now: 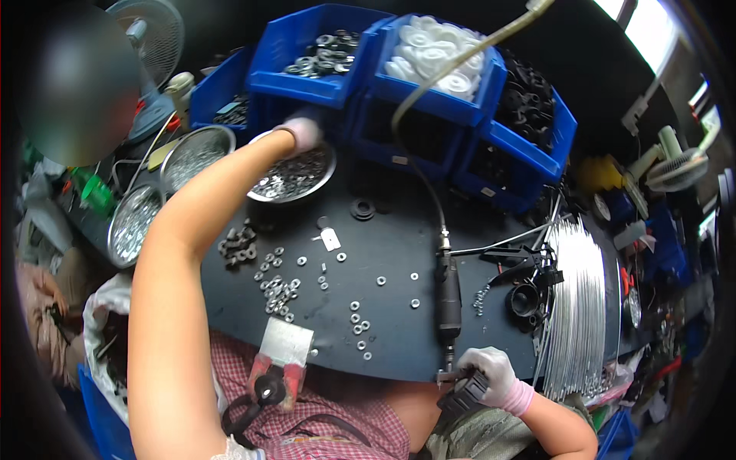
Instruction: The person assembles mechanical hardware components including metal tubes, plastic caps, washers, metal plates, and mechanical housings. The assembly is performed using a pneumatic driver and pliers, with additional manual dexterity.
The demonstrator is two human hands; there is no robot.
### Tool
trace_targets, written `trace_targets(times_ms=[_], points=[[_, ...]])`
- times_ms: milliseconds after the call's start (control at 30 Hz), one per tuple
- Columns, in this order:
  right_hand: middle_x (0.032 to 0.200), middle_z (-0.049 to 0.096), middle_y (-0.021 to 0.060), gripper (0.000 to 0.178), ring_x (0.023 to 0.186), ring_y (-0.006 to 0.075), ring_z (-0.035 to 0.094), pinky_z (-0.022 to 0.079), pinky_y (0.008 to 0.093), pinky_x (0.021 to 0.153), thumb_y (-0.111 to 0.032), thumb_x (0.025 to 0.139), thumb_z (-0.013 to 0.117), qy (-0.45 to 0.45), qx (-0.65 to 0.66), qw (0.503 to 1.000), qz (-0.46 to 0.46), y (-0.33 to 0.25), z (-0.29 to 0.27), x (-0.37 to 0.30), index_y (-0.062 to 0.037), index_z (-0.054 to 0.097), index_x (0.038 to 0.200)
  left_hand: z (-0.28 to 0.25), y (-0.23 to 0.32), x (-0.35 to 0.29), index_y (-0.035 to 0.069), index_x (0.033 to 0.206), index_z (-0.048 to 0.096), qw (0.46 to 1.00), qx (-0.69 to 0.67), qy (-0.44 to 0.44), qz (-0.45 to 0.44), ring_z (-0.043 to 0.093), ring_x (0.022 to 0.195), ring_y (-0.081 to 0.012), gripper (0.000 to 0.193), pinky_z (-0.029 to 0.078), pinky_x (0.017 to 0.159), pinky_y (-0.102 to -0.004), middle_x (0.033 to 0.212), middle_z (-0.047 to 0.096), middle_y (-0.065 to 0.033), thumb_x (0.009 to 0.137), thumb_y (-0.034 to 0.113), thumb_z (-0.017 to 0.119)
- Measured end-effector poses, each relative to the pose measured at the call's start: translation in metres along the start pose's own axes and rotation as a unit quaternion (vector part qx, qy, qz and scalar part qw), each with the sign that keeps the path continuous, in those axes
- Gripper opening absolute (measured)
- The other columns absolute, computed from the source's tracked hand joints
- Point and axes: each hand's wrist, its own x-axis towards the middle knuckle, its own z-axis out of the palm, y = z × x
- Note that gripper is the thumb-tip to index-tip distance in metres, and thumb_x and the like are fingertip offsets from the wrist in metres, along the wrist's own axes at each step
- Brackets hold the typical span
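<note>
At the far side of the table my left hand (303, 134), in a pale glove, is over a metal bowl (290, 199) of small shiny metal parts. Motion smears its fingers, so whether it holds anything cannot be told. My right hand (491, 377), in a white glove with a pink cuff, grips a black ribbed plastic part (463, 395) at the table's near edge. Just above this part, the tip of a black power screwdriver (448, 299) points down. The screwdriver hangs upright from a hose (418, 165).
Blue bins (299, 86) of washers, white rings (433, 54) and black parts line the back. Loose metal rings (280, 293) lie mid-table. Thin metal rods (576, 307) are stacked at right. Two more bowls (161, 201) stand left. Another person (46, 299) sits at far left.
</note>
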Motion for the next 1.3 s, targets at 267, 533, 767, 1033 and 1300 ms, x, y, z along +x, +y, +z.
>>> trace_targets(times_ms=[267, 533, 767, 1033, 1300], points=[[0.077, 0.055, 0.0049, 0.028, 0.066, 0.0281, 0.059, 0.045, 0.0373, 0.057, -0.025, 0.065, 0.071, -0.005, -0.086, 0.995, -0.039, 0.072, 0.022, -0.044, -0.0116, 0.056, 0.084, -0.23, 0.181, 0.029, 0.001, 0.126, 0.055, 0.872, -0.043, 0.209, 0.441, 0.053, 0.117, -0.0365, 0.048, 0.041, 0.102, -0.0402, 0.126, 0.056, -0.0206, 0.082, 0.022, 0.056], [0.075, 0.052, 0.0021, 0.031, 0.066, 0.0223, 0.058, 0.045, 0.0378, 0.055, -0.031, 0.061, 0.07, 0.026, -0.123, 0.992, 0.018, 0.07, 0.027, -0.061, -0.0147, 0.057, 0.083, -0.299, 0.288, 0.058, 0.002, 0.126, 0.055, 0.785, -0.189, 0.296, 0.51, 0.053, 0.117, -0.036, 0.05, 0.041, 0.102, -0.0401, 0.127, 0.056, -0.0207, 0.081, 0.023, 0.058], [0.076, 0.052, 0.0017, 0.029, 0.065, 0.0225, 0.057, 0.044, 0.0373, 0.054, -0.032, 0.065, 0.071, 0.054, -0.13, 0.99, 0.003, 0.077, 0.031, -0.058, -0.0146, 0.056, 0.083, -0.32, 0.39, 0.168, 0.002, 0.126, 0.056, 0.797, -0.226, 0.276, 0.488, 0.054, 0.117, -0.0356, 0.051, 0.042, 0.102, -0.04, 0.127, 0.056, -0.0207, 0.08, 0.023, 0.059], [0.065, 0.057, -0.001, 0.021, 0.056, 0.0181, 0.058, 0.041, 0.0315, 0.054, -0.034, 0.063, 0.069, 0.072, -0.201, 0.977, 0.02, 0.054, 0.027, -0.066, -0.0163, 0.057, 0.066, -0.043, 0.026, 0.076, 0.003, 0.126, 0.056, 0.988, -0.156, -0.007, 0.015, 0.054, 0.118, -0.0352, 0.053, 0.042, 0.101, -0.0399, 0.127, 0.056, -0.0207, 0.078, 0.024, 0.061], [0.065, 0.055, -0.0005, 0.02, 0.056, 0.0202, 0.056, 0.041, 0.0341, 0.056, -0.03, 0.059, 0.067, 0.074, -0.193, 0.978, 0.002, 0.067, 0.03, -0.056, -0.0158, 0.056, 0.069, -0.047, -0.007, 0.056, 0.003, 0.126, 0.056, 0.979, -0.184, -0.014, -0.084, 0.054, 0.118, -0.0347, 0.055, 0.043, 0.101, -0.0398, 0.127, 0.056, -0.0208, 0.077, 0.025, 0.063]])
